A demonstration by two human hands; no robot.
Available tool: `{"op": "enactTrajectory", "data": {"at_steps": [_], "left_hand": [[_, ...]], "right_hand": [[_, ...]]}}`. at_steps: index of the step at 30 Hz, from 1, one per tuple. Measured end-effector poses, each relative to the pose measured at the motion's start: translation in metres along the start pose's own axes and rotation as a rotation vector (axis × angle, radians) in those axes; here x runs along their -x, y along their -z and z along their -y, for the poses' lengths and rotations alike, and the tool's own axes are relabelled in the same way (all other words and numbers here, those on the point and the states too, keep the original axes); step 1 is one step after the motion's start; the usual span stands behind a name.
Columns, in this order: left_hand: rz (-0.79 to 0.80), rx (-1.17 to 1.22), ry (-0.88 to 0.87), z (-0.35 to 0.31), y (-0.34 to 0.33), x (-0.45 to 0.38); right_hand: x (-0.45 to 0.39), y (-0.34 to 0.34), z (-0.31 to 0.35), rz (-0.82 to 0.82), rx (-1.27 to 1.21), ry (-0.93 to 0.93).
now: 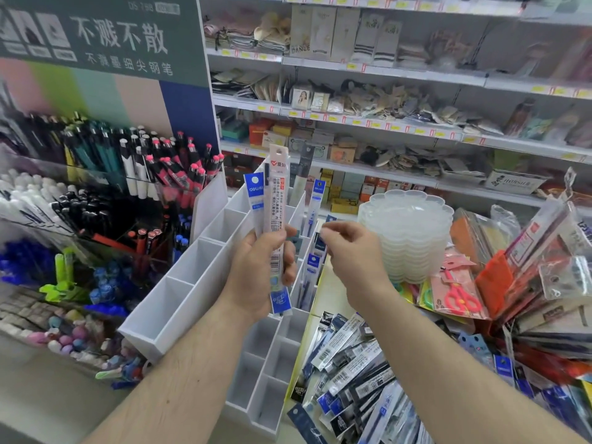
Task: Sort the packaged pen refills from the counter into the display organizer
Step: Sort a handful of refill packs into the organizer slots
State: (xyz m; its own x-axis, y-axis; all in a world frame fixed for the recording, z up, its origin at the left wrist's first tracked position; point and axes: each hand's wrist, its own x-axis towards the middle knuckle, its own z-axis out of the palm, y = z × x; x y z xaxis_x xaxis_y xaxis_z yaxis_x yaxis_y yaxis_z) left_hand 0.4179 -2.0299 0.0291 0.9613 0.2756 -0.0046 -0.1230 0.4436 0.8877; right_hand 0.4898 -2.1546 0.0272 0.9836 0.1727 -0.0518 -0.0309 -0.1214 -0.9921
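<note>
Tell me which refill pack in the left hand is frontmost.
The pink-topped pack with a red logo, gripped by the left hand; the blue-headed pack sits behind it.
</note>
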Motion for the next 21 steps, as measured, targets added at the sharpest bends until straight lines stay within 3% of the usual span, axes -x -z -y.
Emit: {"op": "enactTrajectory", "data": {"at_steps": [3,8,11,14,21], "left_hand": [[0.1,0.095,0.105,0.0,-0.001,0.001],[0.178,-0.114,0.214,0.002,-0.006,0.004],[0.316,-0.191,0.246,0.002,-0.006,0.006],[0.335,-0.215,0.271,0.001,-0.006,0.007],[0.26,-0.268,0.245,0.002,-0.008,0.006]], "right_hand": [[0.018,0.005,0.016,-0.013,-0.196,-0.005],[0.034,0.003,0.025,0.128,-0.064,0.06],[0.038,0.012,0.024,0.138,0.002,0.074],[0.044,0.019,0.026,0.152,-0.039,0.033],[0.039,0.035,0.025,-0.185,-0.368,-0.124]]}}
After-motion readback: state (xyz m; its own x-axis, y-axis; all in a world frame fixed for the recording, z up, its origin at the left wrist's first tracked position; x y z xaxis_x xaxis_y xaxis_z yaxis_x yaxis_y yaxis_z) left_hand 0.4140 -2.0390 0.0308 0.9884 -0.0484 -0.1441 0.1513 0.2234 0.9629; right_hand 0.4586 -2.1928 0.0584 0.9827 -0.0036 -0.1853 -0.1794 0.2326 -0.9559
